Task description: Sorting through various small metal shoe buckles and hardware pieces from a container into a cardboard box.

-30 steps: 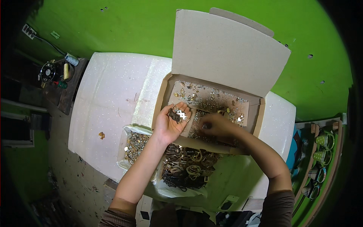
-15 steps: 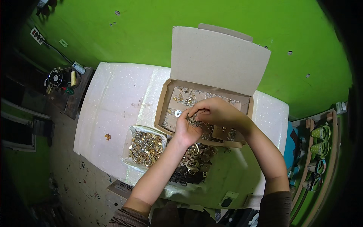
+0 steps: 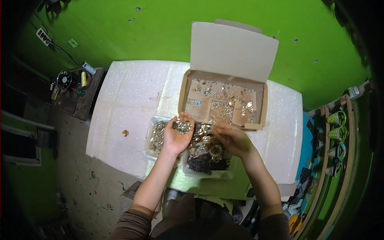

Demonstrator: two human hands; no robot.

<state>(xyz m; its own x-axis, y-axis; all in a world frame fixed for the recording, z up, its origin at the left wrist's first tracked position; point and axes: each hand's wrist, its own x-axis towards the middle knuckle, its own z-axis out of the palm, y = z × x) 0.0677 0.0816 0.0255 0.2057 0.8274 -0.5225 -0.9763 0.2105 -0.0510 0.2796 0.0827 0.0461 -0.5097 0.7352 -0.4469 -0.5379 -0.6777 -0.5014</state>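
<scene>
My left hand (image 3: pixel 177 140) is palm up and cupped round a small heap of shiny, silvery pieces (image 3: pixel 183 127), too small to tell their kind. It hovers between two trays of jewellery bits. My right hand (image 3: pixel 234 139) is just right of it, thumb and fingertips pinched together above the right tray (image 3: pixel 208 173); whatever they hold is hidden. Gold rings and discs (image 3: pixel 216 149) fill that tray, with black beads (image 3: pixel 202 164) at its near side. Small gold and silver bits crowd the left tray (image 3: pixel 148 140), partly covered by my left hand.
Behind the trays stands an open cardboard box (image 3: pixel 262 108), its lid (image 3: pixel 234 50) raised, with small glittering pieces spread over its bottom. A brown scrap (image 3: pixel 125 133) lies on the white sparkly table (image 3: pixel 116 100). A green wall (image 3: pixel 160 32) rises behind; a wooden rack (image 3: pixel 326 144) stands right.
Both hands have drawn back from over the cardboard box to above the trays. They have parted, and the left palm now shows its shiny pieces. My view has shifted slightly.
</scene>
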